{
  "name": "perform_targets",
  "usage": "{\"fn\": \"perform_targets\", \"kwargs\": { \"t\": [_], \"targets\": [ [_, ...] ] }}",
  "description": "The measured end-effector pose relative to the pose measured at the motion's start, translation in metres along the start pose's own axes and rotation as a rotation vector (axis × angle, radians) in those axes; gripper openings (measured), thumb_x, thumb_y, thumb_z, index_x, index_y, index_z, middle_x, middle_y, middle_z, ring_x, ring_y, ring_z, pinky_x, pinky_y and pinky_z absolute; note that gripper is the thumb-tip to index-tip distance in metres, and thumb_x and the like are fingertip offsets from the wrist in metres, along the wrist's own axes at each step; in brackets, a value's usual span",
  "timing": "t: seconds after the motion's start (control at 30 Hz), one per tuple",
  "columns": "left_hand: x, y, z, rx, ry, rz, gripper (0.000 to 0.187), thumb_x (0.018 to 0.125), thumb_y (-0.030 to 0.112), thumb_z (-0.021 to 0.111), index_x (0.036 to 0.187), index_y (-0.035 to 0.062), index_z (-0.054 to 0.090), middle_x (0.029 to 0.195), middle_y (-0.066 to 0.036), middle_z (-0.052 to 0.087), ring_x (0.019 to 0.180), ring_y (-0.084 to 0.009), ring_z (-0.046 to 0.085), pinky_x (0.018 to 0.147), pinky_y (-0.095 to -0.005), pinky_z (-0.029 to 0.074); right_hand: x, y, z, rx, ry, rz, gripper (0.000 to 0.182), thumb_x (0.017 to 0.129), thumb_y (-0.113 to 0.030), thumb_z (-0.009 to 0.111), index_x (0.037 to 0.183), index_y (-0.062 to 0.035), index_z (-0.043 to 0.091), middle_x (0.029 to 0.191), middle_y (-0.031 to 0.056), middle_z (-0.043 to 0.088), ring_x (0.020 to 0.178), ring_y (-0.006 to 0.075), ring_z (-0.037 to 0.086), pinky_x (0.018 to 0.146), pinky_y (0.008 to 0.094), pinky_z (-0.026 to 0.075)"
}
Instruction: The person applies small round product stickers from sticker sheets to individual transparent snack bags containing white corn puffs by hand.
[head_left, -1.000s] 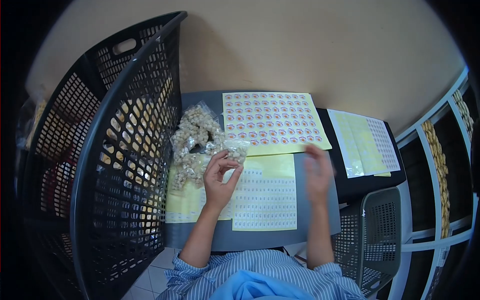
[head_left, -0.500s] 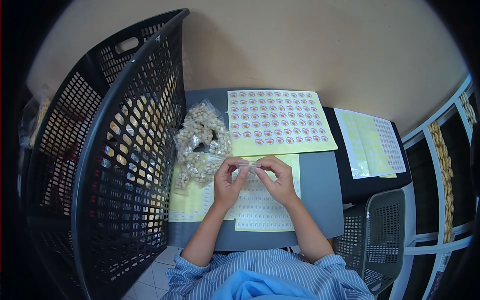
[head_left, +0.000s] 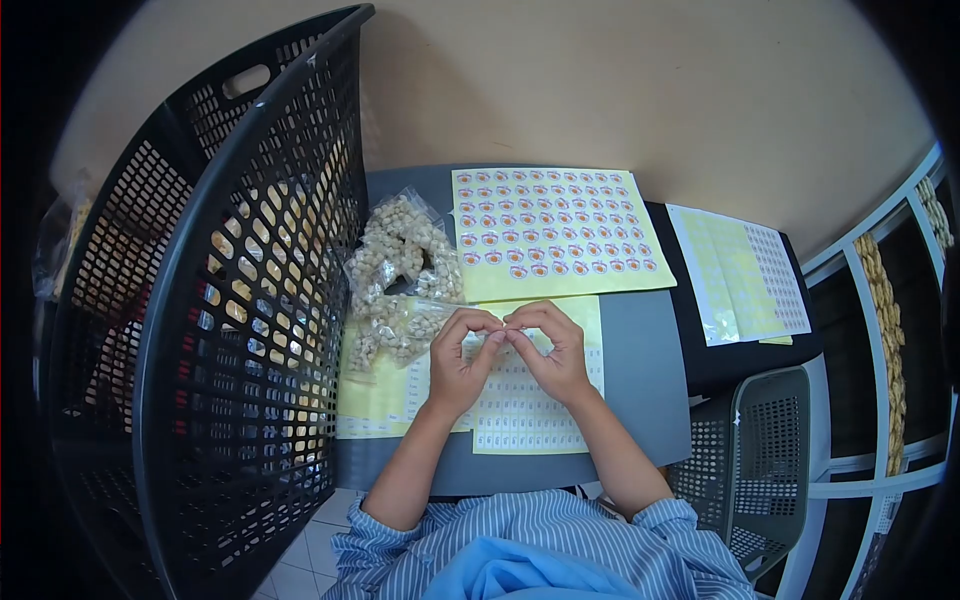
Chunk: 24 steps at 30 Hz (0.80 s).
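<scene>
My left hand (head_left: 462, 365) and my right hand (head_left: 554, 365) meet at the fingertips above the table, both closed in a pinch. Whatever lies between the fingertips is too small to make out. Beneath them is a sheet of small printed labels (head_left: 530, 424) on yellow backing. Just left of my left hand, clear plastic bags of pale, round, bead-like pieces (head_left: 395, 265) lie in a heap. Beyond the hands rests a sheet of round orange-and-white stickers (head_left: 545, 225).
A tall dark perforated basket (head_left: 255, 300) stands at the left, with yellowish contents showing through its holes. On the right, another label sheet (head_left: 735, 275) lies on a black surface, above a grey-green basket (head_left: 765, 460). Shelving (head_left: 885, 350) lines the far right.
Half a second ago a clear plastic strip stretched between my fingertips; now they touch and the strip no longer shows plainly. The whole view has shifted slightly.
</scene>
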<state>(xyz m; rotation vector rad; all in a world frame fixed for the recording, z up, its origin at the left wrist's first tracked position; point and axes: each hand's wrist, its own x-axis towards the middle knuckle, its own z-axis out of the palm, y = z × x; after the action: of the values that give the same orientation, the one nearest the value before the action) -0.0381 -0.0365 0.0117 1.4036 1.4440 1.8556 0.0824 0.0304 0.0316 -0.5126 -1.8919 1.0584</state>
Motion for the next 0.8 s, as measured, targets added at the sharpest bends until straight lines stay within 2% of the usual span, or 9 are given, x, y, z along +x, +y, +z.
{"fn": "perform_targets", "kwargs": {
  "t": [0.27, 0.37, 0.47, 0.53, 0.57, 0.6, 0.67, 0.73, 0.8],
  "targets": [
    [0.004, 0.011, -0.013, 0.099, -0.053, -0.041, 0.008, 0.08, 0.002, 0.052, 0.083, 0.0003, 0.06, 0.087, -0.009, 0.061, 0.084, -0.0186, 0.058, 0.075, -0.0281, 0.044, 0.0, 0.001, -0.006, -0.006, 0.007, 0.088, 0.005, 0.074, -0.001, 0.06, 0.079, -0.0008, 0.062, 0.084, 0.0106, 0.062, 0.082, 0.0195, 0.059, 0.075, 0.0294, 0.045],
    [0.003, 0.008, -0.012, 0.123, -0.08, -0.023, 0.013, 0.085, 0.007, 0.048, 0.084, -0.0006, 0.058, 0.086, -0.008, 0.059, 0.085, -0.0147, 0.055, 0.078, -0.0262, 0.042, 0.0, 0.003, -0.008, -0.05, -0.01, 0.07, 0.008, 0.077, -0.003, 0.058, 0.083, -0.0007, 0.062, 0.085, 0.0105, 0.062, 0.085, 0.0189, 0.058, 0.078, 0.0288, 0.044],
    [0.0, -0.004, -0.007, -0.119, -0.004, -0.158, 0.015, 0.088, 0.01, 0.045, 0.087, -0.0001, 0.055, 0.083, -0.005, 0.056, 0.079, -0.0104, 0.054, 0.075, -0.0242, 0.042, 0.003, 0.013, -0.014, 0.061, -0.092, 0.132, 0.016, 0.078, -0.005, 0.057, 0.093, 0.0, 0.06, 0.094, 0.0124, 0.06, 0.089, 0.0188, 0.057, 0.08, 0.0296, 0.043],
    [0.002, -0.009, -0.009, -0.219, 0.091, -0.187, 0.016, 0.09, 0.012, 0.042, 0.092, 0.0015, 0.054, 0.078, -0.003, 0.054, 0.074, -0.007, 0.052, 0.065, -0.0217, 0.042, 0.006, 0.024, -0.018, 0.306, 0.056, 0.269, 0.023, 0.08, -0.006, 0.054, 0.101, 0.0004, 0.056, 0.103, 0.014, 0.057, 0.095, 0.018, 0.055, 0.083, 0.0302, 0.042],
    [0.002, -0.007, -0.01, -0.282, 0.104, -0.31, 0.018, 0.091, 0.014, 0.04, 0.093, 0.0025, 0.053, 0.081, -0.002, 0.054, 0.073, -0.0062, 0.051, 0.062, -0.0207, 0.041, 0.008, 0.026, -0.026, 0.161, 0.022, 0.256, 0.027, 0.078, -0.008, 0.056, 0.104, 0.0003, 0.054, 0.109, 0.014, 0.055, 0.098, 0.0212, 0.054, 0.085, 0.031, 0.041],
    [0.001, -0.014, -0.011, -0.285, 0.099, -0.312, 0.018, 0.091, 0.014, 0.04, 0.093, 0.0025, 0.053, 0.081, -0.002, 0.054, 0.073, -0.0062, 0.051, 0.062, -0.0207, 0.041, 0.006, 0.025, -0.034, 0.158, 0.027, 0.258, 0.027, 0.078, -0.008, 0.056, 0.104, 0.0003, 0.054, 0.109, 0.014, 0.055, 0.098, 0.0212, 0.054, 0.085, 0.031, 0.041],
    [0.004, -0.026, -0.011, -0.356, 0.123, -0.352, 0.017, 0.091, 0.015, 0.039, 0.096, 0.0035, 0.051, 0.08, -0.001, 0.052, 0.07, -0.0066, 0.05, 0.058, -0.0219, 0.043, 0.003, 0.023, -0.047, -0.31, -0.159, 0.287, 0.03, 0.075, -0.008, 0.06, 0.104, 0.0006, 0.054, 0.111, 0.0117, 0.054, 0.101, 0.0207, 0.053, 0.086, 0.0303, 0.04],
    [0.005, -0.021, -0.009, -0.498, 0.145, -0.463, 0.02, 0.092, 0.017, 0.037, 0.099, 0.0036, 0.05, 0.08, -0.001, 0.05, 0.07, -0.0075, 0.05, 0.059, -0.0224, 0.043, -0.008, 0.015, -0.044, -0.395, -0.213, 0.351, 0.033, 0.073, -0.009, 0.062, 0.105, -0.0002, 0.054, 0.114, 0.0132, 0.052, 0.106, 0.0252, 0.05, 0.09, 0.0323, 0.04],
    [0.006, -0.012, -0.009, -0.647, 0.166, -0.572, 0.022, 0.092, 0.02, 0.036, 0.102, 0.0037, 0.048, 0.079, -0.001, 0.047, 0.07, -0.0085, 0.049, 0.059, -0.0229, 0.044, -0.017, 0.011, -0.035, -0.533, -0.208, 0.172, 0.033, 0.074, -0.011, 0.061, 0.105, 0.0002, 0.054, 0.114, 0.0124, 0.052, 0.112, 0.0273, 0.046, 0.095, 0.0353, 0.036]
  ]
}}
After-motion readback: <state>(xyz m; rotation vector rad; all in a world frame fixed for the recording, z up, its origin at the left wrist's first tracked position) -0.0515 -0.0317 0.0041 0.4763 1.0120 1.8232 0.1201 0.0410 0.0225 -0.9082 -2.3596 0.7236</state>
